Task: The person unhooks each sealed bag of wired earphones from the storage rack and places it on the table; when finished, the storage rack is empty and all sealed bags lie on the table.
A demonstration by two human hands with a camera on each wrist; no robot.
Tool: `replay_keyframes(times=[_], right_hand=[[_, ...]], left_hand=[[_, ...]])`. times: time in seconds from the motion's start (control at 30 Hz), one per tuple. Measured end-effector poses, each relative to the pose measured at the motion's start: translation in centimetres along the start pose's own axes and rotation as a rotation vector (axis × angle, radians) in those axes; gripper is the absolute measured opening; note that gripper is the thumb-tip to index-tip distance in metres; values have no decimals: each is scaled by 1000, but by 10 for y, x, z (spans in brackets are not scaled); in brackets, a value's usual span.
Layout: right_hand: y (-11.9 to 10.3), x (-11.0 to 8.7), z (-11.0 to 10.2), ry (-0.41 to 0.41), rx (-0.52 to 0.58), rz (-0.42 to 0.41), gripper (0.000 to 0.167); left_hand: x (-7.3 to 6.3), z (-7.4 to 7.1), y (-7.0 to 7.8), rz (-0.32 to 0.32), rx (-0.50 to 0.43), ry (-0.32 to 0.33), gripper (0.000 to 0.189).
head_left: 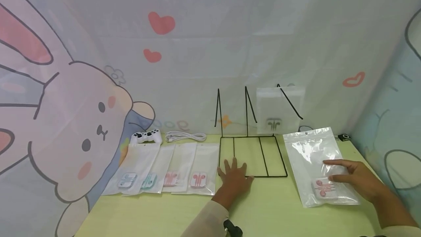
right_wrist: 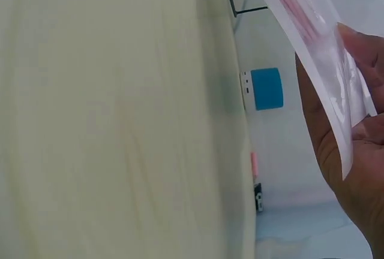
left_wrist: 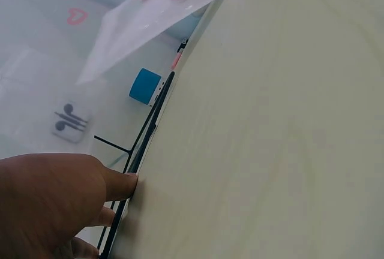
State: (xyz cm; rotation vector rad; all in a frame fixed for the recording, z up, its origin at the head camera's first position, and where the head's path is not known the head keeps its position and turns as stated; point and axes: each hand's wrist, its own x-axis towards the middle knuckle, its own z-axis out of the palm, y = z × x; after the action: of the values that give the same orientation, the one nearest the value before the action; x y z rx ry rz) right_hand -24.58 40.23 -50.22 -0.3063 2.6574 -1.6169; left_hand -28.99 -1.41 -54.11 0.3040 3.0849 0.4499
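Note:
My right hand (head_left: 358, 180) pinches the lower right part of a clear zip bag (head_left: 306, 153), fingers on its front. Inside lies a square case of pink earphones (head_left: 323, 188); the bag stands raised off the table in the right wrist view. With fingers spread, my left hand (head_left: 233, 182) rests on the front of a black wire display rack (head_left: 276, 176), left of its middle. In the left wrist view, its thumb touches the rack's wire (left_wrist: 139, 151). A bag with dark earphones (head_left: 263, 101) hangs on the rack's right hook; the other two hooks are bare.
Left of the rack, several overlapping bags of earphones (head_left: 205, 156) lie on the table (head_left: 164, 215). Behind them are a white game controller (head_left: 146, 136) and a coiled white cable (head_left: 185, 136). A small black object (head_left: 344, 137) sits far right; a blue-and-white item (right_wrist: 267, 89) stands behind.

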Motion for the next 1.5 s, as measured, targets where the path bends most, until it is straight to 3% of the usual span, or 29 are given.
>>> replay_keyframes(times=[0.13, 0.33, 0.57, 0.73, 1.1, 1.5], right_hand=[[9, 4, 2, 5, 51, 30, 47], [14, 7, 8, 29, 26, 57, 54], [19, 13, 15, 22, -20, 142, 61], [25, 16, 16, 22, -78, 196, 71], [32, 23, 20, 35, -26, 274, 96], [35, 21, 19, 51, -148, 206, 92]], left_hand=[[-1, -2, 0, 1, 5, -10, 61], [-1, -3, 2, 10, 10, -5, 61], [0, -2, 0, -1, 10, 1, 61], [0, 1, -2, -2, -4, 5, 61], [1, 1, -1, -4, -2, 6, 61], [-1, -1, -1, 3, -6, 9, 60]])
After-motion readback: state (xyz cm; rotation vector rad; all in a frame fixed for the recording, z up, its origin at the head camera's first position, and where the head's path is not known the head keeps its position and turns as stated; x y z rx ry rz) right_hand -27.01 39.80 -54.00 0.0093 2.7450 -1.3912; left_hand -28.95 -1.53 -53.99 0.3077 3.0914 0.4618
